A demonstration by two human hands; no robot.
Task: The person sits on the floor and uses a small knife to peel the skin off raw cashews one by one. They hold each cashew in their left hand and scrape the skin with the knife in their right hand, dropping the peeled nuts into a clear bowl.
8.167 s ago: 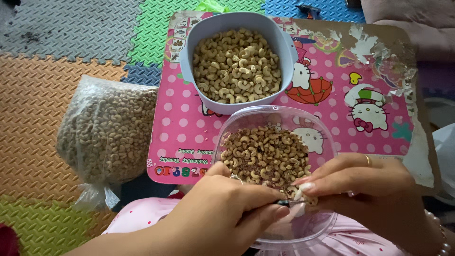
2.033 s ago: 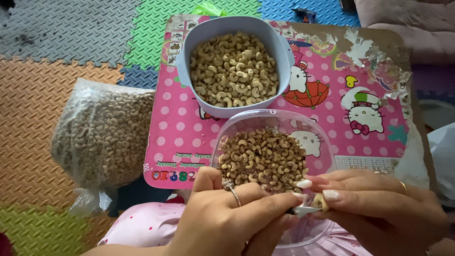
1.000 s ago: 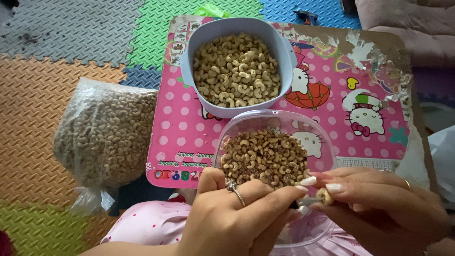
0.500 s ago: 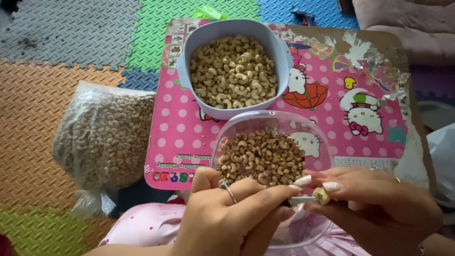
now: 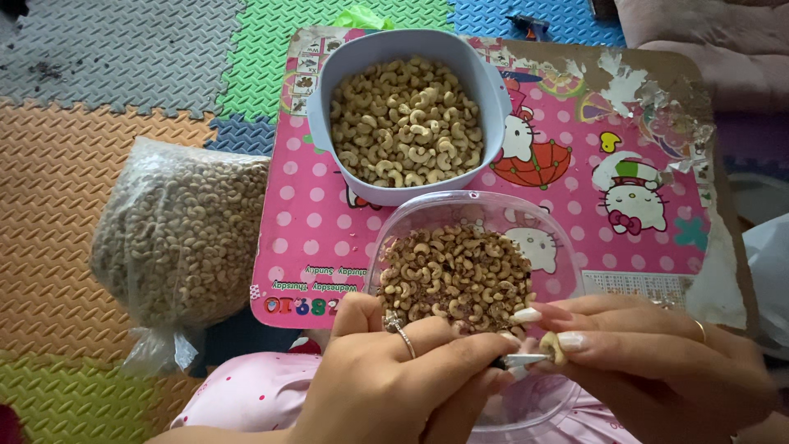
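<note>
Left hand (image 5: 394, 378) grips a small blade (image 5: 524, 359); right hand (image 5: 657, 362) pinches a cashew (image 5: 551, 348) over clear bowl (image 5: 526, 215).

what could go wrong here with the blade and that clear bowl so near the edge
The small blade in the left hand points at the right hand's fingertips pinching the cashew; a slip may nick them. The clear bowl of unpeeled nuts seems to overhang the pink board's near edge, so a bump could tip it. Skin flakes might land in the grey bowl of peeled cashews.
</note>
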